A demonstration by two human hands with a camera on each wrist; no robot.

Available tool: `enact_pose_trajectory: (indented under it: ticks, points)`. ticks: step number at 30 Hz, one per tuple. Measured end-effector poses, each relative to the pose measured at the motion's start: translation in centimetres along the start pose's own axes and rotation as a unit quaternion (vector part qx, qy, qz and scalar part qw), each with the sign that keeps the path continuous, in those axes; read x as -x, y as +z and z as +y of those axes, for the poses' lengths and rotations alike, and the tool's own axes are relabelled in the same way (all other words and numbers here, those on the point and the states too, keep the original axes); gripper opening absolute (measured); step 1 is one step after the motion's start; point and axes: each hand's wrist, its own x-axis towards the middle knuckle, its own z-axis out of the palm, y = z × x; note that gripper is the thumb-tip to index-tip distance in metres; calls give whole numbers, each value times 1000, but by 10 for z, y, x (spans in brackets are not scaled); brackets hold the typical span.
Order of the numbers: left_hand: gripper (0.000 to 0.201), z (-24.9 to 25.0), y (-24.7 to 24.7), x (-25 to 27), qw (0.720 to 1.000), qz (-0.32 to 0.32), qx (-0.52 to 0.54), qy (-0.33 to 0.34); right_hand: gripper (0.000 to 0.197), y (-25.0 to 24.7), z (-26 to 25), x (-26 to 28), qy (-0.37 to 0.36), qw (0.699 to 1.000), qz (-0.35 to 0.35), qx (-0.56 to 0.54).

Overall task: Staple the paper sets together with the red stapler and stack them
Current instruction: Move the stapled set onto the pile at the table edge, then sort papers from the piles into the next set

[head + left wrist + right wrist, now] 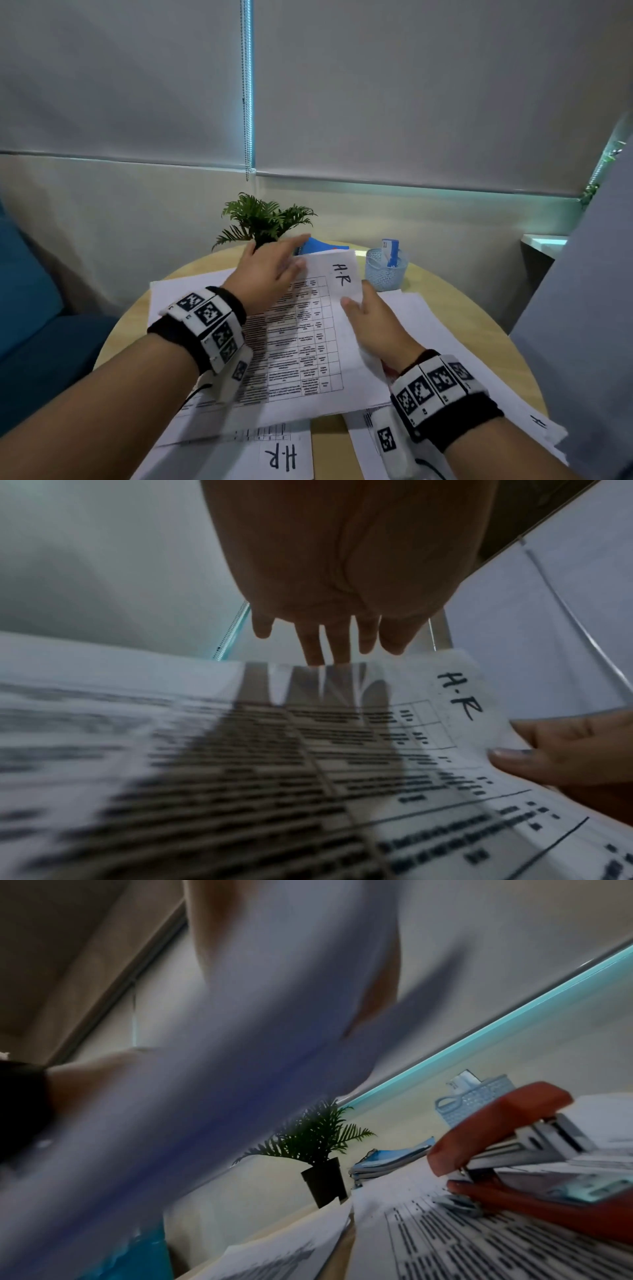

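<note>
Right hand (pixel 373 318) pinching the right edge of the lifted H-R paper set (pixel 308 342), left hand (pixel 270 274) flat with straight fingers hovering over its far end, gripping nothing. Red stapler (pixel 507 1139) parked on loose sheets under that raised set, near the right wrist. Easy to fan the pages out of line with a one-edge pinch, or knock the stapler coming down.
</note>
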Motion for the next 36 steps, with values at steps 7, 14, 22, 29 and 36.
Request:
enact_pose_trajectory:
  ticks: [7,14,22,29,36]
  points:
    - [35,-5,30,-7,994,5,110,2,29,-11,5,0,5,998,-49,34]
    - [37,-24,46,-10,995,-21,86,-40,62,-64,30,-29,158,921,-104,342]
    - [38,-16,48,-7,994,-54,74,-53,41,-44,55,-40,238,865,-176,406]
    - [35,-11,47,-4,995,-43,66,-67,32,-51,26,-47,201,978,53,-15]
    - [33,-7,45,-2,995,-31,67,-70,34,-35,-1,-56,104,941,232,-225]
